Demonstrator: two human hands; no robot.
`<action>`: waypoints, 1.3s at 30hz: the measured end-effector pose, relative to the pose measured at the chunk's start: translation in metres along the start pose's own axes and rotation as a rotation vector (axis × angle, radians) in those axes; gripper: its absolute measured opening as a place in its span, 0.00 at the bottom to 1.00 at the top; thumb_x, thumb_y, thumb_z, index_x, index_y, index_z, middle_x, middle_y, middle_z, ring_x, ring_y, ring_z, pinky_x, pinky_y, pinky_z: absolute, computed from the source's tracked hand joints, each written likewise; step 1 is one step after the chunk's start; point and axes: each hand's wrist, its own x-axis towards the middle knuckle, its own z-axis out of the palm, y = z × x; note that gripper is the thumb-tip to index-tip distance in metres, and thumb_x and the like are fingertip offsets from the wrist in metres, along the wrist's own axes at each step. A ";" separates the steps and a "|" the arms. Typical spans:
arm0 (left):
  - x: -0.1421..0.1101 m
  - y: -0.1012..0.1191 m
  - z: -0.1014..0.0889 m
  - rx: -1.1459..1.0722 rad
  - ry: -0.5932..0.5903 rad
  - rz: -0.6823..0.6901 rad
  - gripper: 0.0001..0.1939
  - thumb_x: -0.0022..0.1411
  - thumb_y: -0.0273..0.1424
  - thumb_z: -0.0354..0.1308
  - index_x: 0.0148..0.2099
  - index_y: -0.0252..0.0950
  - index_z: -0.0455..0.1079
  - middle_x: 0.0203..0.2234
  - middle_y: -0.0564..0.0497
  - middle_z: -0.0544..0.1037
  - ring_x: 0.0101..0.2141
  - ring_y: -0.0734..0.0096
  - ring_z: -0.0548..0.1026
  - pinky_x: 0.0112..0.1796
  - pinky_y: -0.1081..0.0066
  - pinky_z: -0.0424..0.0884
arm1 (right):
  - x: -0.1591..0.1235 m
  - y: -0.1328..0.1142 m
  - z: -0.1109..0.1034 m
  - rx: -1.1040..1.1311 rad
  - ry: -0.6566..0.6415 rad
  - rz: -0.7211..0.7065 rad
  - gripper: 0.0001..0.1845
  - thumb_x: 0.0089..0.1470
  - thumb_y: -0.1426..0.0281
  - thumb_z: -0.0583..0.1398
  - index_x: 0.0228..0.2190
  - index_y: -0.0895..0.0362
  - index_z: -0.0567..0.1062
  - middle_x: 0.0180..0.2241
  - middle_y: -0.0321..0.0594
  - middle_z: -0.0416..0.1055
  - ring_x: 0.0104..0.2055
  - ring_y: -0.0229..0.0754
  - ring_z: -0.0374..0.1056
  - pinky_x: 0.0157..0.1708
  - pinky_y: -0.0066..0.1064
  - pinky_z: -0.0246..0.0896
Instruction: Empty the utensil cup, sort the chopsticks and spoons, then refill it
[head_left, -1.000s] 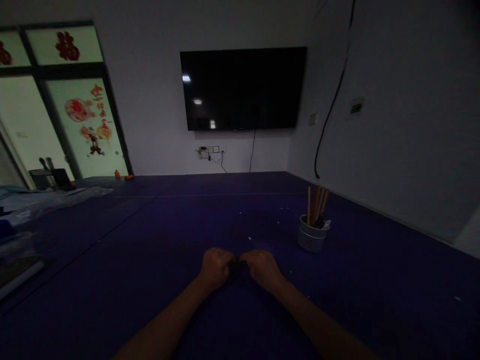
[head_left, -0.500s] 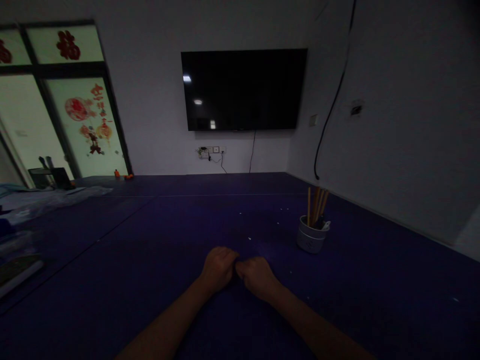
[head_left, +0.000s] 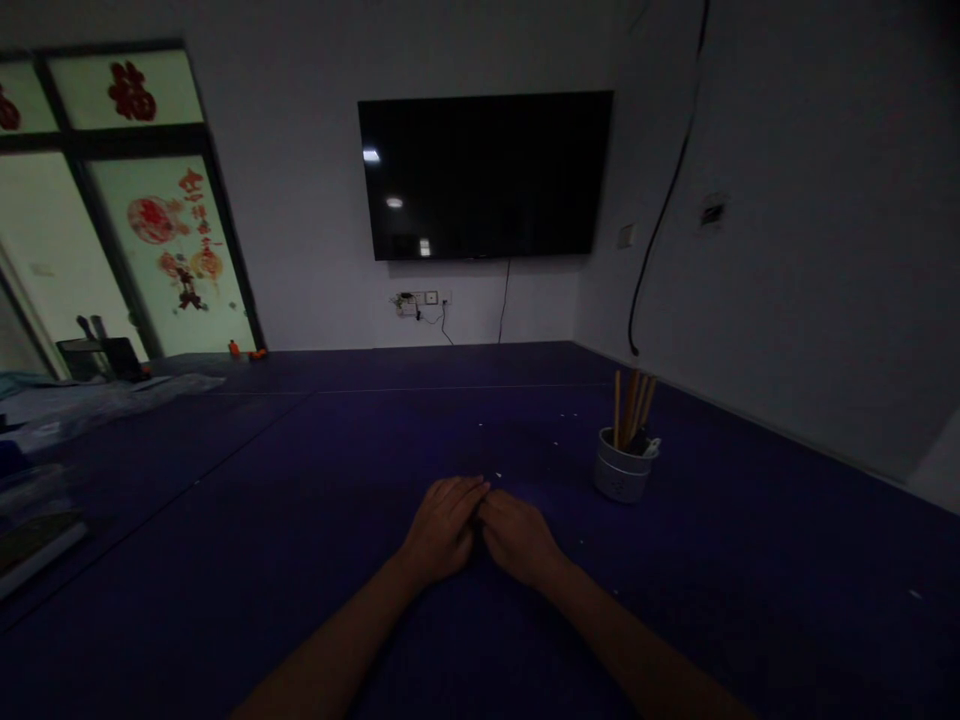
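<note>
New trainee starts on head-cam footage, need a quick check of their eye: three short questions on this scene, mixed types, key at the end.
1. True or false: the bare left hand and the bare right hand are wide apart over the dark purple tabletop.
2. Choose one. The screen of the large, flat black television is:
A) lit with a picture
B) dark, with a few light reflections
C) covered by a cloth
3. Fill in left or right: the round grey pot holding slim wooden sticks stands to the ____ of both hands.

Key: 1 false; 2 B; 3 right.
</note>
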 end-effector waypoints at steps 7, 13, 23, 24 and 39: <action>0.003 0.004 0.000 -0.010 -0.026 0.057 0.32 0.56 0.23 0.47 0.64 0.34 0.50 0.53 0.40 0.68 0.55 0.63 0.64 0.51 0.58 0.65 | -0.001 -0.002 0.004 0.017 -0.082 -0.016 0.18 0.48 0.79 0.50 0.38 0.59 0.74 0.40 0.47 0.74 0.44 0.44 0.68 0.46 0.36 0.63; -0.001 0.000 0.006 0.053 0.005 0.027 0.24 0.62 0.28 0.47 0.60 0.32 0.56 0.47 0.39 0.73 0.49 0.63 0.70 0.46 0.60 0.69 | -0.001 -0.004 0.003 0.057 -0.072 -0.152 0.18 0.46 0.78 0.51 0.39 0.61 0.74 0.41 0.47 0.74 0.45 0.45 0.67 0.47 0.36 0.61; -0.002 0.014 0.010 0.275 -0.178 -0.097 0.13 0.58 0.36 0.50 0.27 0.34 0.68 0.21 0.47 0.74 0.26 0.65 0.72 0.31 0.66 0.67 | -0.001 -0.010 0.000 -0.120 -0.275 -0.156 0.10 0.43 0.66 0.57 0.22 0.59 0.75 0.23 0.45 0.73 0.27 0.44 0.68 0.27 0.33 0.56; -0.003 0.014 0.011 0.273 -0.181 -0.075 0.14 0.59 0.37 0.49 0.26 0.35 0.68 0.20 0.47 0.73 0.26 0.66 0.72 0.31 0.66 0.67 | -0.001 -0.010 0.000 -0.132 -0.281 -0.178 0.10 0.43 0.65 0.58 0.21 0.58 0.75 0.22 0.45 0.73 0.26 0.44 0.68 0.26 0.33 0.55; -0.005 0.018 0.015 0.210 -0.099 0.069 0.25 0.64 0.42 0.38 0.23 0.35 0.65 0.16 0.48 0.70 0.20 0.70 0.68 0.26 0.68 0.63 | -0.008 -0.011 0.010 -0.106 -0.094 -0.360 0.08 0.38 0.68 0.57 0.15 0.55 0.72 0.13 0.40 0.69 0.17 0.40 0.63 0.19 0.31 0.46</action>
